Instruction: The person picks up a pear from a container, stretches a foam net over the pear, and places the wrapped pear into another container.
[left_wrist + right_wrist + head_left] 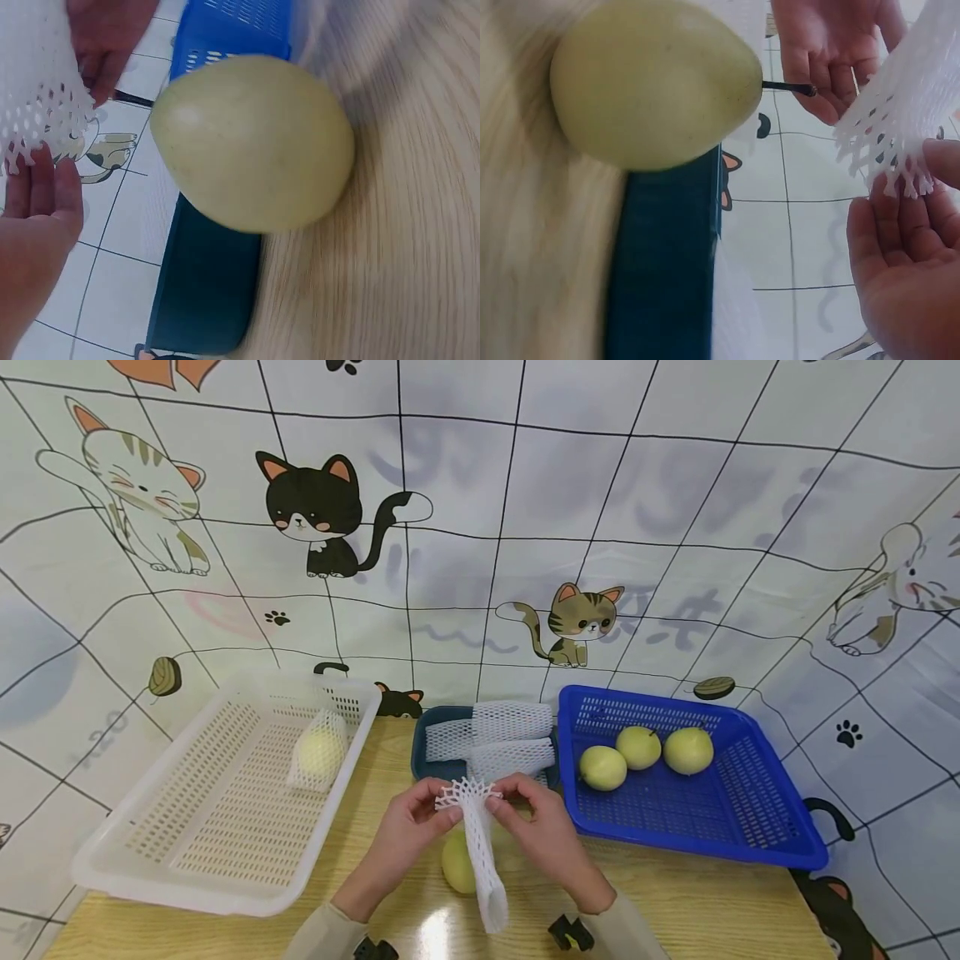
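Between my two hands hangs a white foam net sleeve [480, 852], its fringed rim spread at the top. My left hand [408, 831] pinches one side of that rim with thumb and fingers. On the opposite side, my right hand [543, 835] pinches the rim the same way. A yellow pear [456, 862] rests on the table below, partly hidden behind the sleeve in the head view. Both wrist views show the pear [255, 142] close up, apart from the hands; its dark stem [787, 88] shows in the right wrist view.
At left, a white basket [202, 893] contains one netted pear [321, 750]. Several more foam sleeves [513, 735] lie in a dark green tray [418, 752] behind my hands. A blue basket [697, 847] with three bare pears [639, 748] stands at right. Cat-print cloth backs the wooden table [637, 902].
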`<state>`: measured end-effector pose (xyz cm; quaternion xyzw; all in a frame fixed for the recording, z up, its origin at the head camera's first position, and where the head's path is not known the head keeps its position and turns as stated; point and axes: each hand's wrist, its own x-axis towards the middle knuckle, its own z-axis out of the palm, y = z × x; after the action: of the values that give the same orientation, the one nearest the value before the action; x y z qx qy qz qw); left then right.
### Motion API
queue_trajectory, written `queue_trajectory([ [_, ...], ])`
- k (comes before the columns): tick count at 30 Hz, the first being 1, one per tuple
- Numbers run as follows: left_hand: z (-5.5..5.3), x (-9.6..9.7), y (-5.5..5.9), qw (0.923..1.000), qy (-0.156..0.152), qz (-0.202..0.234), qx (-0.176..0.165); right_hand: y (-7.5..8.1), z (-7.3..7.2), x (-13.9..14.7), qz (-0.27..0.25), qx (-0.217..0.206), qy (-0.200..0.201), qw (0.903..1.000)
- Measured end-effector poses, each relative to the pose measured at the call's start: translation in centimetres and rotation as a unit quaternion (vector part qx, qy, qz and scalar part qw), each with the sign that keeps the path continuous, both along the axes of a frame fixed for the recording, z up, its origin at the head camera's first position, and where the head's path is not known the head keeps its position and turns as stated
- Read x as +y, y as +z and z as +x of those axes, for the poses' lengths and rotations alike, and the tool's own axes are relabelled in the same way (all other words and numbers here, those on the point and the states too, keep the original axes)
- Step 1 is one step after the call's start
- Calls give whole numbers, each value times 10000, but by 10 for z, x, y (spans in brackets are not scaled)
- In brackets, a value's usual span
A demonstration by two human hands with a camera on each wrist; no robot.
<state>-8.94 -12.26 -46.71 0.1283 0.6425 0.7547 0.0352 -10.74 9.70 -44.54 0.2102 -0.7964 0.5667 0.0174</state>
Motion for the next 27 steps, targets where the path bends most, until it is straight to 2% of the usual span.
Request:
queue_trajectory([
  [2, 0, -1, -1, 9991, -46, 432, 12, -2, 0, 2, -294, -227, 105, 9993],
  [4, 0, -1, -1, 9954, -174, 919, 202, -5, 0, 4, -609, -353, 278, 9971],
  [7, -1, 1, -2, 9817, -470, 1802, 406, -9, 0, 6, -1243, -552, 618, 9888],
  [9, -2, 3, -3, 9713, -672, 2237, 455, -11, 0, 5, -1917, -785, 1036, 9728],
  [10, -2, 4, -2, 9667, -752, 2407, 433, -12, 0, 5, -2296, -939, 1254, 9606],
  [12, -2, 6, -2, 9610, -840, 2619, 298, -13, 0, 3, -3065, -1297, 1691, 9277],
  [14, -2, 8, -1, 9600, -916, 2642, 144, -14, 0, 0, -3683, -1640, 2015, 8927],
  [15, -2, 8, -1, 9602, -951, 2624, 68, -14, 0, 0, -3889, -1787, 2084, 8794],
  [18, -2, 9, 0, 9643, -982, 2454, -184, -14, -1, -1, -4262, -2241, 2135, 8500],
  [20, -2, 10, 2, 9674, -947, 2320, -370, -15, -1, 1, -4361, -2571, 2144, 8353],
  [22, -2, 10, 3, 9715, -847, 2143, -560, -14, -2, 4, -4350, -2901, 2156, 8247],
  [24, -2, 11, 5, 9753, -739, 1950, -730, -14, -3, 6, -4220, -3219, 2132, 8203],
  [27, -1, 13, 8, 9788, -612, 1719, -933, -12, -4, 8, -3841, -3574, 2091, 8252],
])
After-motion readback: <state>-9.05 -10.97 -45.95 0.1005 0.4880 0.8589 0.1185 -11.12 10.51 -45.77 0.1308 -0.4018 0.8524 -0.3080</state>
